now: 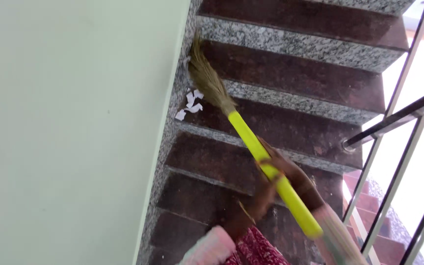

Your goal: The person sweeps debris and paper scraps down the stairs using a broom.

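The broom [251,142] lies on a slant across the middle of the view, its bright yellow handle running from the lower right up to a bundle of dry straw-coloured bristles that fan into the corner where a stair tread meets the wall. The bristle tips press against the speckled grey skirting, just above a small cluster of torn white paper scraps [190,103] lying on the dark brown tread at the wall's edge.

Both hands are closed around the yellow handle, one just above the other. The right hand [283,164] wraps it from the far side at about mid-length, wrist bent and forearm coming up from the lower right in a pale striped sleeve. The left hand [266,194] grips just below, reaching up from the bottom of the frame with a thin bangle at the wrist and a pink-and-white sleeve behind it — though motion blur makes the fingers hard to pick out, and which hand is which seems likeliest this way round rather than certain. The handle's lower end sticks out past both hands.

Around this, the stairs [295,73] climb away in dark brown stone with grey granite risers. A pale green wall [65,127] fills the left side — on the right a metal railing [393,122] with slim white balusters stands against bright daylight.
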